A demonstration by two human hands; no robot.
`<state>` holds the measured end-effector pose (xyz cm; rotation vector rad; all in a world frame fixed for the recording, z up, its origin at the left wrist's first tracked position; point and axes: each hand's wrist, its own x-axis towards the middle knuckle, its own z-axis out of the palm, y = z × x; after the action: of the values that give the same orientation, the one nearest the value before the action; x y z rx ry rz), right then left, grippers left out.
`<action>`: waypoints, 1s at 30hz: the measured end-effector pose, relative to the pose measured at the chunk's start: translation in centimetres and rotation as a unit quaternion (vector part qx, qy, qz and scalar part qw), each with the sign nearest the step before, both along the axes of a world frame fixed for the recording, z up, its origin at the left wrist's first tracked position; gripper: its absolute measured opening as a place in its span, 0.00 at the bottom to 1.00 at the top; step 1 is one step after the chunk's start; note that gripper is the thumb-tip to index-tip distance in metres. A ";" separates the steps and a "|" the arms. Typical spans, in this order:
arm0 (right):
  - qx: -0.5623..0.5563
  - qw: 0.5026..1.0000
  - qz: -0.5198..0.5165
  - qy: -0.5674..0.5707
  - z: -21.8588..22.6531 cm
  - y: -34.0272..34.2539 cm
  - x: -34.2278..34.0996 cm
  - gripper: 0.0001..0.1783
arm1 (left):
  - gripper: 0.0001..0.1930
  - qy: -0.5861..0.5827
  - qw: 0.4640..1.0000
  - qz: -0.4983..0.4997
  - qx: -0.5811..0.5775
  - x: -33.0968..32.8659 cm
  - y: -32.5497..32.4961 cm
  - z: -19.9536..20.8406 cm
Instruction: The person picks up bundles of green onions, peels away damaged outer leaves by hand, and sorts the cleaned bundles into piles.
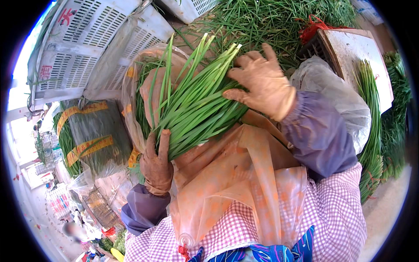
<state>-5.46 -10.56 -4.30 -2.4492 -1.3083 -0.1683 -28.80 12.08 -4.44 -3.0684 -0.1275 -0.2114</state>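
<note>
**Leafy bundle (198,105) slants beyond the plastic apron (222,183)**

From my remote seat I see the leafy bundle between the wearer's two gloved hands, its pale ends pointing away from the body. The left hand (157,168) sits at the bundle's near left edge, two fingers (164,146) upright and parted in a V against the blades; the others are hidden, so I cannot tell how firmly it grips. The right hand (264,81) is at the bundle's right side near the pale ends, fingers spread wide, closed around nothing; I cannot tell whether its thumb presses on the blades.

Just left of the bundle I have an open plastic bag (129,102), and farther left a taped pack (94,135) of greens. White crates (72,52) stand beyond it to the left, a loose heap of greens (279,17) lies beyond it, and a clear bag (325,83) is to its right.
</note>
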 end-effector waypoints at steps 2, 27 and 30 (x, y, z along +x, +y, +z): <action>0.024 0.997 0.059 0.040 -1.7 1.1 -0.1 0.17 | 0.39 0.001 1.000 0.001 -0.001 -0.1 -0.1 -0.1; 0.180 0.840 -0.149 0.490 -3.5 -7.6 3.3 0.28 | 0.43 -0.088 0.973 0.093 -0.192 -1.4 -0.7 -3.3; 0.155 0.917 -0.083 0.357 -5.9 -5.6 2.0 0.14 | 0.43 -0.080 0.973 0.075 -0.201 -0.9 -0.7 -3.2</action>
<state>-3.42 -16.15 -10.22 -2.0356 -0.6871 0.4138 -29.67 11.38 -7.59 -3.4133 -0.4650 -0.4793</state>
